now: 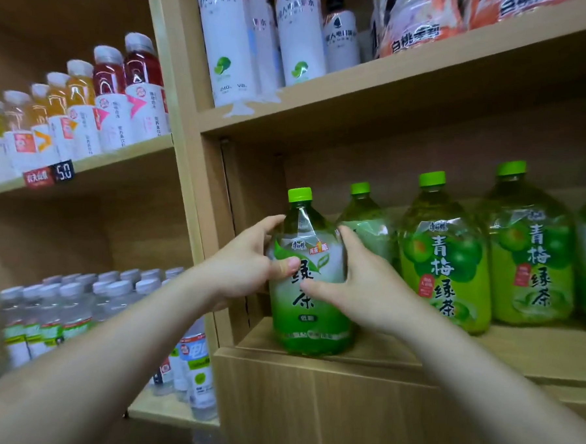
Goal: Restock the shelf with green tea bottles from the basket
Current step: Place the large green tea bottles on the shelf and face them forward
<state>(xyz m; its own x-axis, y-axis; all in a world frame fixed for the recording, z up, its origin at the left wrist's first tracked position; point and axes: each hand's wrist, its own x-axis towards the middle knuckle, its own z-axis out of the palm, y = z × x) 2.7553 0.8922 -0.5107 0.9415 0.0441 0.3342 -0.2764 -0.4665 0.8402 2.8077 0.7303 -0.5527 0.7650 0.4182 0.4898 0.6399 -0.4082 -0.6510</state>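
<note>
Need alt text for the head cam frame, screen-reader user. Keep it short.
Both hands, left hand and right hand, grip a large green tea bottle standing upright at the front left of a wooden shelf. Four more green-capped bottles, one partly cut off, stand behind and to its right; neighbouring shelves hold other drinks.

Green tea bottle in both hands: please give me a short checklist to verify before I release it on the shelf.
1. Grip: left hand and right hand both hold the green tea bottle: ok.
2. Base resting on the shelf board: ok, near the front edge.
3. Bottle upright: ok.
4. Label facing forward: ok.
5. Green cap on: ok.
6. Clear of the bottle behind: cannot tell.
</note>
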